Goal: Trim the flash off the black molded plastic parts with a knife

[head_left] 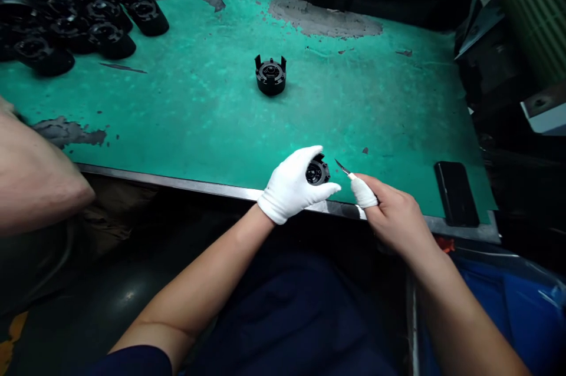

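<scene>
My left hand (pixel 294 184), in a white glove, grips a round black plastic part (pixel 316 172) near the table's front edge. Thumb and fingers wrap its sides, and its ringed inner face shows between them. To the right, my right hand (pixel 393 205) is closed around a slim knife (pixel 342 167) whose thin pointed blade aims up and left, apart from the part. White wrapping covers the thumb of this hand. Farther back on the table stands another round black part (pixel 271 76) with upright prongs, touched by neither hand.
Many similar black parts (pixel 110 40) crowd the back left of the green table (pixel 198 99). A black phone (pixel 456 193) lies at the right front corner. Another person's arm (pixel 39 170) reaches in at left. Below right is a blue bin (pixel 499 299); machinery (pixel 537 22) stands at upper right.
</scene>
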Motion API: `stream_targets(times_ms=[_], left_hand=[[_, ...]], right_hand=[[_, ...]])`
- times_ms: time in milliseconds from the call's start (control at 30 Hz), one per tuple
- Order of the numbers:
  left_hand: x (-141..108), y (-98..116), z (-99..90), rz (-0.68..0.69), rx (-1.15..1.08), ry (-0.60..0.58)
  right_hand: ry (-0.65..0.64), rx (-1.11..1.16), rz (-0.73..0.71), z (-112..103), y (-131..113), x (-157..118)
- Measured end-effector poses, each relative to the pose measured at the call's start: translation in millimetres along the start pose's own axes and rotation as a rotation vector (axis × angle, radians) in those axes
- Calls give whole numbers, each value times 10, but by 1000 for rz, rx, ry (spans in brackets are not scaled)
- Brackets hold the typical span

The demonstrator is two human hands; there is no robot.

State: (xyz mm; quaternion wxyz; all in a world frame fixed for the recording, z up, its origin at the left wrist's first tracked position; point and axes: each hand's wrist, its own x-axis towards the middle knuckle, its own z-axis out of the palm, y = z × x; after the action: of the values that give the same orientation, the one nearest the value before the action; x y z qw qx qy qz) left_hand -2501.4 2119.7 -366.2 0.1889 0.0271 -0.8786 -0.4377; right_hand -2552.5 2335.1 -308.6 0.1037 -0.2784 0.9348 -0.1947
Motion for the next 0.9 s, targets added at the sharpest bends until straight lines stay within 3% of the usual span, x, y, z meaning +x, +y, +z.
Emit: stream_targets(times_ms=[67, 133, 233, 400, 533, 733, 900], left_hand=[[76, -34, -144, 84, -21, -186], [118, -53, -265, 135, -31, -286], [74, -41, -306, 96, -39, -224], [-95, 5, -90, -95, -61, -99], [-109, 21, -15, -126, -70, -82], [-82, 42, -23, -119, -23, -51], [-98, 45, 33, -94, 15, -8]], right_hand=[[-94, 21, -85, -64, 83, 94], [-197, 8, -201, -88, 123, 209], [-243, -51, -324, -51, 132, 358], [-224, -100, -403, 43, 186, 444], [-170, -76, -455, 65, 250, 444], [-212, -132, -404, 75, 216, 500], [-170, -234, -278, 49, 116, 491]])
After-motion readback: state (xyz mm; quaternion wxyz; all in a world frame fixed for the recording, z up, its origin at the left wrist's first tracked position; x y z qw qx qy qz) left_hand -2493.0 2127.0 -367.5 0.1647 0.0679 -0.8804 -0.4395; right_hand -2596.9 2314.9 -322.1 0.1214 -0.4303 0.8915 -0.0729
